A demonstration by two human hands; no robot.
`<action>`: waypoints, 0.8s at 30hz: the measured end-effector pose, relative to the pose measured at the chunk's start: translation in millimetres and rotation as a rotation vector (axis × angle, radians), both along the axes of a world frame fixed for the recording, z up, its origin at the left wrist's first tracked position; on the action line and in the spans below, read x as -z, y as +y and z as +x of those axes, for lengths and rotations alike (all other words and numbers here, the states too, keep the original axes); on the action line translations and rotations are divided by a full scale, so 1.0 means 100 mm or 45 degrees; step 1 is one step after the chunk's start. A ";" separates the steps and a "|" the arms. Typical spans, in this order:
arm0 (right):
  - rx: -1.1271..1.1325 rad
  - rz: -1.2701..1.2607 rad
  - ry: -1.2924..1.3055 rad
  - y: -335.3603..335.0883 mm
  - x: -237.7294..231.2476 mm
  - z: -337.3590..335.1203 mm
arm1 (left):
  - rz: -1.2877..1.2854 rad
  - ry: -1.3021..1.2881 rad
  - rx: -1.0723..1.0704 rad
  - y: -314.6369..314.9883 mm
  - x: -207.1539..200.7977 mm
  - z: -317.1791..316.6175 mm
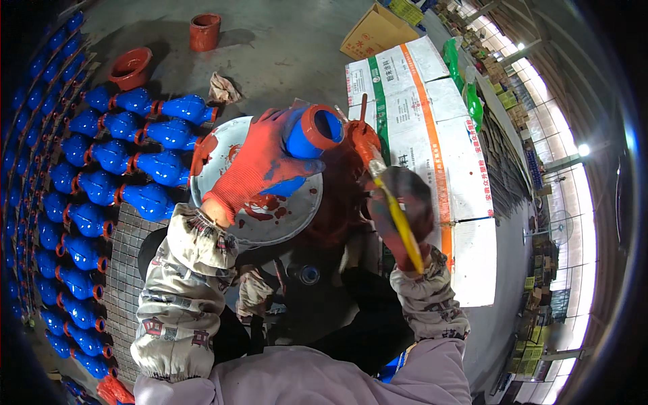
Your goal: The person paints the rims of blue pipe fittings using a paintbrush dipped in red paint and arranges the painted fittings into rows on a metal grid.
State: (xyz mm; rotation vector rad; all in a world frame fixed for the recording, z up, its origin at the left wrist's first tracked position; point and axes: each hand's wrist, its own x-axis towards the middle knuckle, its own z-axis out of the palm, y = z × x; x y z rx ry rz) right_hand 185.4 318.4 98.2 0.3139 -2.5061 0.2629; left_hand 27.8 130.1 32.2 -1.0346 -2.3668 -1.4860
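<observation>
Head view: a blue valve body (297, 143) with a red rim is clamped in the left grip (260, 160), its mouth facing the right grip (416, 208), closed around a yellow-handled paintbrush (398, 219). Below the left grip lies a red-spattered white disc (291, 228); leftward, blue fittings (111, 155) line wire mesh (131, 253). White cartons (466, 189) stand right of the right grip, on the warehouse floor (270, 40). Both forearms reach forward, the right hand blurred.

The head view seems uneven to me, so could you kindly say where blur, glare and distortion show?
Head view: the right hand is smeared, probably by motion; head view: the windows at the right glare white and bow along the fisheye rim; head view: the corners fall to black.
</observation>
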 end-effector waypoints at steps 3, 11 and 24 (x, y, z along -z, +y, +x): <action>-0.050 -0.332 0.100 -0.14 -0.02 0.00 | -0.010 0.071 -0.057 0.03 0.07 0.01; -0.389 -0.290 0.527 -0.64 0.16 -0.46 | -0.238 0.208 -0.341 0.03 0.31 -0.14; -0.225 -0.586 0.456 -0.33 0.27 -0.31 | 0.329 -0.602 0.331 -0.27 -0.07 -0.02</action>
